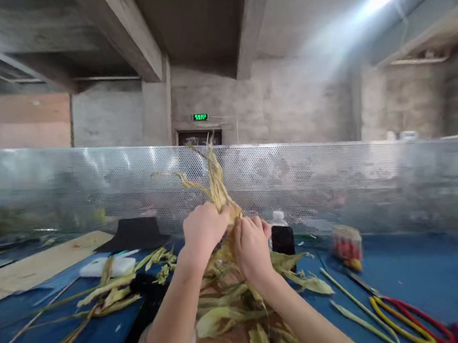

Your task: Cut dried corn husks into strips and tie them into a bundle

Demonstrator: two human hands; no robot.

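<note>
Gripping a bundle of dried corn husks (217, 192) above the blue table (428, 276), the left hand (204, 229) closes around its middle while the right hand (253, 245) pinches it just beside, fingers curled tight. The husk tips stand upright before the perforated metal screen (336, 176). More loose husks (227, 308) lie beneath the forearms; scissors with red and yellow handles (404, 319) rest to the right.
</note>
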